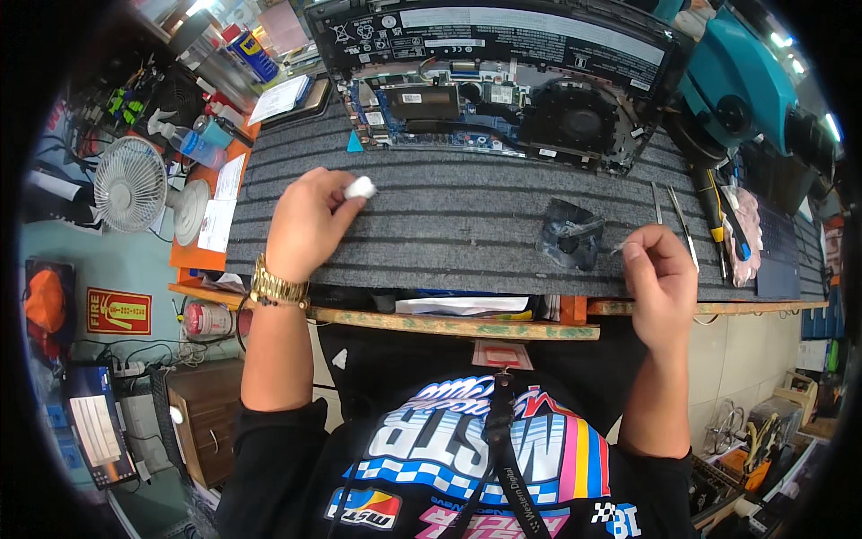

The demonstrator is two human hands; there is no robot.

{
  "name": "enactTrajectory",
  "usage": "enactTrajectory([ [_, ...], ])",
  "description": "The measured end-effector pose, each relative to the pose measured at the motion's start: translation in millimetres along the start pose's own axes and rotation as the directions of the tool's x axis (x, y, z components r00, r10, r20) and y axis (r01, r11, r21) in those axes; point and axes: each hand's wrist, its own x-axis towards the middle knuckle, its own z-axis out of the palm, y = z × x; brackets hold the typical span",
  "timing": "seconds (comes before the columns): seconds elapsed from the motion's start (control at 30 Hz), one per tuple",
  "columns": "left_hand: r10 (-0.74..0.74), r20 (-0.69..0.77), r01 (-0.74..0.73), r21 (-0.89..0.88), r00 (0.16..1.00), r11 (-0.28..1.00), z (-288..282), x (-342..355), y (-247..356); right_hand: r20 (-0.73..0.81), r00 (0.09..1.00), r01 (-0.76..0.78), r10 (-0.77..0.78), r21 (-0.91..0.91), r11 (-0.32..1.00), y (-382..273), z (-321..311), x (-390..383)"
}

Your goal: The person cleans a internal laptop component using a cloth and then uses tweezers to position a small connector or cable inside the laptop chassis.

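My left hand (312,225) is pinched on a small white wad (359,188), above the grey striped mat (431,225) at left of centre. My right hand (657,283) is pinched on a small thin, pale scrap at the mat's right front. Just left of it lies a crumpled dark, shiny film piece (570,234). At the back of the mat is an opened laptop (422,103), its board, black fan (584,121) and long black battery exposed. A small blue triangular pick (354,142) lies by its left corner.
A white fan (132,184), spray bottle (198,148) and papers crowd the left. A teal machine (727,67) stands back right, with tweezers (682,225), yellow-black tool (713,225), pink bundle (745,247) and dark keyboard (777,260) below it. A wooden edge (449,323) borders the front.
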Motion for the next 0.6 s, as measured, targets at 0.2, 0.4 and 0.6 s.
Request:
enactTrajectory([
  [0.2,0.337,-0.083,-0.334,-0.482,0.938,0.810,20,-14,78,0.149,0.979,0.144,-0.136,-0.046,0.988,-5,55,2],
  [0.4,0.411,-0.160,-0.426,-0.552,0.898,0.717,36,-18,119,0.201,0.956,0.223,-0.212,-0.035,0.974,-22,80,6],
  [0.6,0.404,-0.179,-0.430,-0.563,0.897,0.705,42,-17,123,0.184,0.956,0.238,-0.228,-0.034,0.971,-21,77,3],
])
